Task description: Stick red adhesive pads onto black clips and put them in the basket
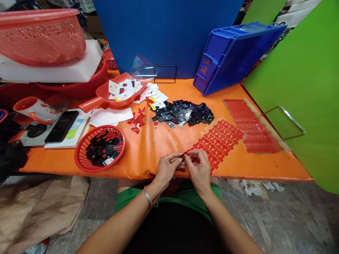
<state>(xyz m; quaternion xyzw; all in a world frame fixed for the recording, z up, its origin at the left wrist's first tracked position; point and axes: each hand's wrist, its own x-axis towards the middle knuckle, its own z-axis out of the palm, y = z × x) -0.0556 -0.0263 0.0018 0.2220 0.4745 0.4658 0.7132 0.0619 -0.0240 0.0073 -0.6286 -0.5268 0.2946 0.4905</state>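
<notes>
Near the front edge of the orange table, my left hand [167, 168] pinches a small black piece [182, 157]. My right hand [199, 168] meets it there, its fingers closed on a small red piece [186, 154] that touches the black one. Just right of my hands lies a sheet of red T-shaped pieces [221, 141] in rows. Beyond them is a heap of flat black pieces [185, 112], with loose red pieces [137, 120] to its left. A red basket [79, 155] at the left holds black pieces, some with red on them.
An orange scoop [91, 103] with white cards lies behind the basket. Farther left are a phone [62, 127], a mug [39, 110] and stacked red baskets [45, 38]. A blue crate [238, 53] leans at the back right, beside a second red sheet [251, 127].
</notes>
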